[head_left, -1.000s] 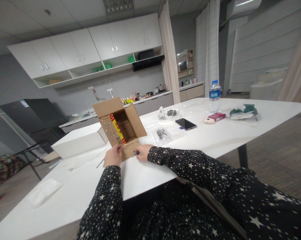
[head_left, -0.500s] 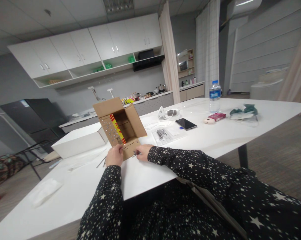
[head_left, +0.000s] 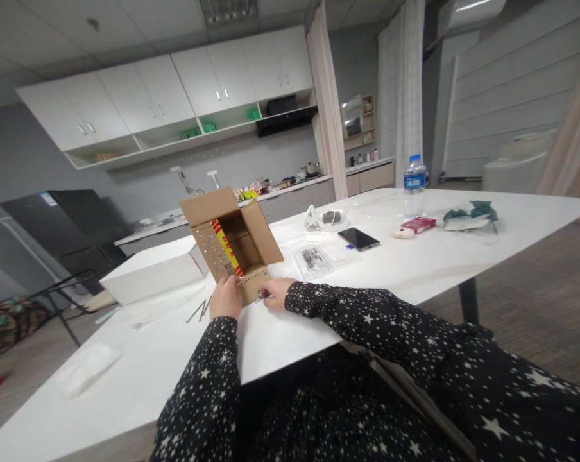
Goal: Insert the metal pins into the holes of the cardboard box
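An open cardboard box [head_left: 206, 247] lies on its side on the white table, its mouth facing me. Red-and-yellow tape runs along its edge, and small grey dots cover the left flap. Its front flap [head_left: 251, 285] carries a row of dark dots. My left hand [head_left: 226, 298] is at this flap's left edge, fingers curled and pressed together; anything in them is hidden. At the flap's right side, my right hand [head_left: 276, 294] is closed in a pinch beside small dark pieces too tiny to name. Thin dark sticks [head_left: 199, 310] lie left of my left hand.
A white box [head_left: 150, 273] stands behind on the left. To the right lie a clear bag with dark pieces [head_left: 314, 260], a phone [head_left: 358, 238], a pink pack [head_left: 418, 224] and a water bottle [head_left: 414, 186]. Crumpled white plastic [head_left: 88, 370] is at the left edge.
My left hand has shifted slightly right along the front flap, so more of the thin sticks shows. My right hand and the box have hardly moved.
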Demonstrator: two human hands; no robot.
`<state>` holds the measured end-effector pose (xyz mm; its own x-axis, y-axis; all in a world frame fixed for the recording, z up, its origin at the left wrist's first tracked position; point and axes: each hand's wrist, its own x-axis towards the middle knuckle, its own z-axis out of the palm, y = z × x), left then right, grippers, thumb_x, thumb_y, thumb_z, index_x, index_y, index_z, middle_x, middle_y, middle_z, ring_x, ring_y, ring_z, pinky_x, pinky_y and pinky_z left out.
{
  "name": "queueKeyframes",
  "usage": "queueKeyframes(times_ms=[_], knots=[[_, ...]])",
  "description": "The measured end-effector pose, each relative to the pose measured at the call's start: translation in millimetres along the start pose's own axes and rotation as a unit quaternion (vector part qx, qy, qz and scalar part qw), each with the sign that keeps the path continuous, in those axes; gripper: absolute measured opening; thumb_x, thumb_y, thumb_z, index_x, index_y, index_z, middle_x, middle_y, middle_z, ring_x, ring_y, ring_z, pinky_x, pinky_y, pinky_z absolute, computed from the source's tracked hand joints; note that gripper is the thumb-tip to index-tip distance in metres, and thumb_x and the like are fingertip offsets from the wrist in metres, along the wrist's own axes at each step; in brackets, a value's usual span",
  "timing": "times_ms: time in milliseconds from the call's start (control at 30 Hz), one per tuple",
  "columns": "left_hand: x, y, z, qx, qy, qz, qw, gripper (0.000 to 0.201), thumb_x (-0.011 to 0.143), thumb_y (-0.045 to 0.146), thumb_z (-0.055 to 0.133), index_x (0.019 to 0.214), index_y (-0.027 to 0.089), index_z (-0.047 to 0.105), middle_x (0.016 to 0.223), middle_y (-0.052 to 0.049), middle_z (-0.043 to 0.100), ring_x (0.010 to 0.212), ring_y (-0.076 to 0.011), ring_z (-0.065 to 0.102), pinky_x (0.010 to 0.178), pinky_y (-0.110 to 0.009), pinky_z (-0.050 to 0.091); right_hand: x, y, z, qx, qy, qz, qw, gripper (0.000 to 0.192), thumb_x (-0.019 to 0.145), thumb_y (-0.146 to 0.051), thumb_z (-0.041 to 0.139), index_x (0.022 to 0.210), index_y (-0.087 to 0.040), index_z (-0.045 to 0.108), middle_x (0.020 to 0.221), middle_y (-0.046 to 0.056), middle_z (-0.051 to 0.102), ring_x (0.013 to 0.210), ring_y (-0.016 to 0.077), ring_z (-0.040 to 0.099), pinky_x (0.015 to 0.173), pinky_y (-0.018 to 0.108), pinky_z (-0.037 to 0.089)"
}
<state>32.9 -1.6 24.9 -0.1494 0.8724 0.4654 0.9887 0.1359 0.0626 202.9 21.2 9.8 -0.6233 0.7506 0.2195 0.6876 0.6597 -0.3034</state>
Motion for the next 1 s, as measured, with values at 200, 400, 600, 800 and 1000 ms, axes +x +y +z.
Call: queueKeyframes(times_ms=[200, 400, 600, 800, 1000], knots=[[1.5, -7.7, -1.6, -0.043, 0.004, -0.034, 0.998, 0.024, 0.083, 0.03, 0.046, 0.101, 0.02, 0.059, 0.102, -0.009, 0.064, 0.095, -0.0231, 0.06, 0.082, -0.033, 0.046, -1.7, -0.5, -2.0, 0.001, -0.005, 0.003, 1.0, 0.027, 0.075, -0.035, 0.05, 0.095, -0.025, 0.063, 0.093, 0.006, 0.068, 0.084, 0.0231, 0.063, 0.065, 0.03, 0.044], [4.4, -11.0, 2.0, -0.061, -0.007, -0.036, 0.997, 0.024, 0.084, 0.036, 0.045, 0.095, 0.019, 0.06, 0.096, -0.008, 0.068, 0.092, -0.0218, 0.062, 0.081, -0.032, 0.045, 1.5, 1.9, 2.0, 0.0, -0.004, 0.006, 1.0, 0.028, 0.075, -0.036, 0.05, 0.097, -0.025, 0.064, 0.094, 0.006, 0.068, 0.087, 0.0228, 0.063, 0.067, 0.03, 0.045], [5.2, -10.0, 0.1, -0.058, -0.007, -0.026, 0.998, 0.023, 0.084, 0.033, 0.045, 0.093, 0.019, 0.061, 0.094, -0.007, 0.068, 0.092, -0.0203, 0.062, 0.082, -0.031, 0.045, 2.2, 1.1, 2.1, 0.001, -0.005, 0.012, 1.0, 0.029, 0.075, -0.036, 0.051, 0.099, -0.026, 0.064, 0.095, 0.005, 0.068, 0.088, 0.0226, 0.062, 0.068, 0.03, 0.045], [6.2, -10.8, 1.5, -0.045, -0.03, -0.015, 0.998, 0.026, 0.083, 0.032, 0.044, 0.094, 0.019, 0.064, 0.097, -0.008, 0.068, 0.092, -0.021, 0.061, 0.082, -0.032, 0.046, 2.6, 1.7, 2.3, 0.005, -0.005, 0.008, 1.0, 0.028, 0.074, -0.035, 0.052, 0.098, -0.026, 0.064, 0.093, 0.005, 0.068, 0.087, 0.0237, 0.063, 0.065, 0.03, 0.044], [4.1, -10.0, 1.4, -0.033, -0.027, -0.018, 0.999, 0.029, 0.083, 0.031, 0.041, 0.097, 0.02, 0.064, 0.099, -0.01, 0.065, 0.092, -0.0219, 0.061, 0.081, -0.033, 0.046, 0.8, 0.5, 0.2, 0.002, -0.004, 0.005, 1.0, 0.027, 0.074, -0.035, 0.051, 0.096, -0.026, 0.064, 0.094, 0.005, 0.068, 0.087, 0.0238, 0.063, 0.065, 0.031, 0.044]])
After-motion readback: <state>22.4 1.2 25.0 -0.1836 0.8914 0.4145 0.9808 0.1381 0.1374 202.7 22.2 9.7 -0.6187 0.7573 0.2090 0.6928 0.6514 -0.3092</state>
